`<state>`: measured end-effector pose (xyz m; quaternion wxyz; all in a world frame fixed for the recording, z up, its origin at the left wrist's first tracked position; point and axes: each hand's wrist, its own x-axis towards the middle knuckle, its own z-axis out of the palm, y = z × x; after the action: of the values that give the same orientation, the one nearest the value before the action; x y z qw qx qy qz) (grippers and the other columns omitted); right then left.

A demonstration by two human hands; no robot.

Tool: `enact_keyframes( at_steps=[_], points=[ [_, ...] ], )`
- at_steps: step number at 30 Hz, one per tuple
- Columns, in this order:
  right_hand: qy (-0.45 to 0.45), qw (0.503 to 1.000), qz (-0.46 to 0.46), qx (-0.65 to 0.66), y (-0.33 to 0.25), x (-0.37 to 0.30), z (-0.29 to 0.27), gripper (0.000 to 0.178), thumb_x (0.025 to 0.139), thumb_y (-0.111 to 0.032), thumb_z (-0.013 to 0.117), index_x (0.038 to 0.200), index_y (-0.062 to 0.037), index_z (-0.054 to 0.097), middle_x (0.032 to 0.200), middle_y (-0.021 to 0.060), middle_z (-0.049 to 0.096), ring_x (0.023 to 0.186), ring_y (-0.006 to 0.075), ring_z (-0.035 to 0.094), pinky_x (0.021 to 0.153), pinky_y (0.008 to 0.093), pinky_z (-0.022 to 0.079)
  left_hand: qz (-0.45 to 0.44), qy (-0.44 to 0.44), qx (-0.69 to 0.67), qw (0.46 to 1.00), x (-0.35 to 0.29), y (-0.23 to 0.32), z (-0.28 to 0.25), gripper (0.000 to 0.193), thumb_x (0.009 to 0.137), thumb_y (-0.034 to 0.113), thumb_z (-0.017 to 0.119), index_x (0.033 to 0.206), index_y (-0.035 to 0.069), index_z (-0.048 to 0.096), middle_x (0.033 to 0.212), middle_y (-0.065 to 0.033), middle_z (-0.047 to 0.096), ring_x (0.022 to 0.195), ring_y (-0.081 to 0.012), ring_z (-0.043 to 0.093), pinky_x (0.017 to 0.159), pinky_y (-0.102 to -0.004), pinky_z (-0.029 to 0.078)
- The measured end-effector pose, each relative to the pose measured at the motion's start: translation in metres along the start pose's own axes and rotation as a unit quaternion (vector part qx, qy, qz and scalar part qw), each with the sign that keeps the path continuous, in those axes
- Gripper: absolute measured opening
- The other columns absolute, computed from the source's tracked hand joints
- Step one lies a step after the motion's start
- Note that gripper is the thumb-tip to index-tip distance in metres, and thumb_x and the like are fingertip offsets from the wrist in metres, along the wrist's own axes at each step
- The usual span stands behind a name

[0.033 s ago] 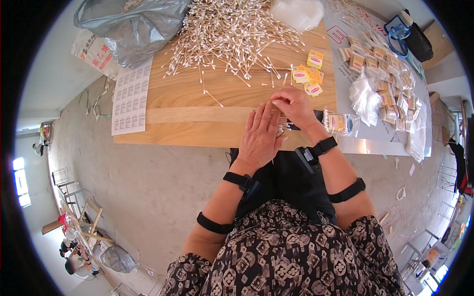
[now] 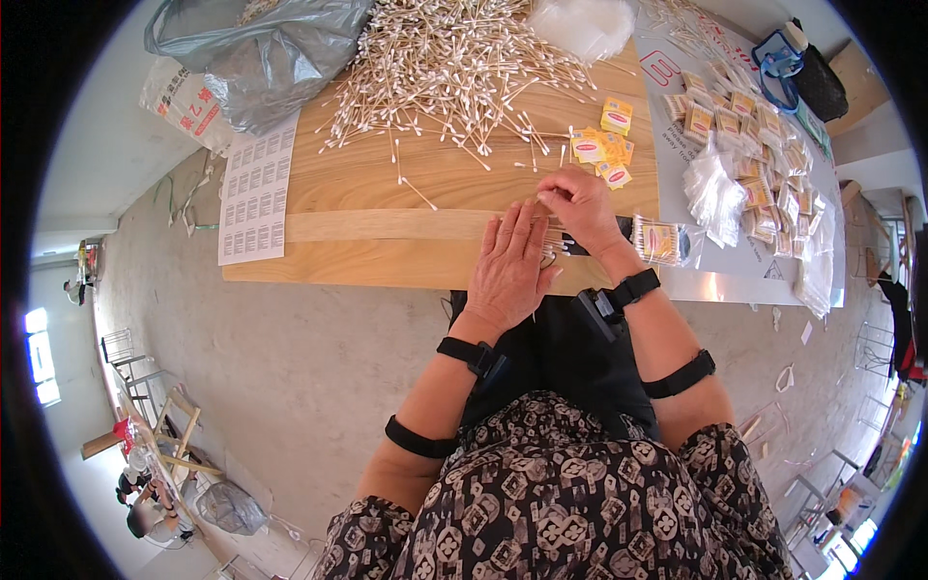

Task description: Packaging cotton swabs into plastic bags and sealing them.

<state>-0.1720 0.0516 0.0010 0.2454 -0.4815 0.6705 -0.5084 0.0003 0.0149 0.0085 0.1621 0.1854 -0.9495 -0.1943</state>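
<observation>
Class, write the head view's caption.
Left hand and right hand near heaped white-tipped cotton swabs on brown wooden tabletop.

Left hand [image 2: 509, 266] lies flat over a few swabs [image 2: 556, 245] near wooden table's [image 2: 367, 269] near edge. Right hand [image 2: 580, 206] curls just beside it; grip unclear. Loose swab heap [image 2: 445, 77] beyond; yellow cards [image 2: 601, 147] rightward.

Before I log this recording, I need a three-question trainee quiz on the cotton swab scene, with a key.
1. Multiple choice: the big heap of loose cotton swabs lies on the wooden table at its (a) near right corner, (b) far side, (c) near left corner.
2. True or false: the left hand is clenched into a fist.
3. Fill in: just beyond the right hand, the small printed cards are mostly ____ in colour.
Key: 1 b; 2 false; 3 yellow.
</observation>
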Motion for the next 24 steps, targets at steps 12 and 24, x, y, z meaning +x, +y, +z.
enact_keyframes(
  at_steps=[12,24],
  points=[
    [0.105,0.956,0.150,-0.231,-0.008,0.016,-0.020,0.019,0.076,-0.019,0.072,0.076,-0.0033,0.062,0.072,0.0133,0.066,0.071,0.0321,0.065,0.065,0.0409,0.051,0.004,-0.018,0.025,1.000,-0.001,-0.002,0.003,0.066,0.088,0.033,0.061,0.139,-0.002,0.040,0.149,-0.0197,0.034,0.139,-0.0360,0.031,0.115,-0.0488,0.023],
    [0.104,0.956,0.035,-0.271,0.003,0.002,-0.019,0.012,0.075,-0.014,0.069,0.078,-0.0051,0.063,0.083,0.0119,0.062,0.077,0.0324,0.063,0.066,0.0427,0.050,0.007,-0.003,0.012,1.000,0.001,-0.002,0.000,0.064,0.087,0.032,0.062,0.137,0.000,0.042,0.146,-0.0170,0.039,0.137,-0.0337,0.035,0.115,-0.0484,0.024]
  ],
)
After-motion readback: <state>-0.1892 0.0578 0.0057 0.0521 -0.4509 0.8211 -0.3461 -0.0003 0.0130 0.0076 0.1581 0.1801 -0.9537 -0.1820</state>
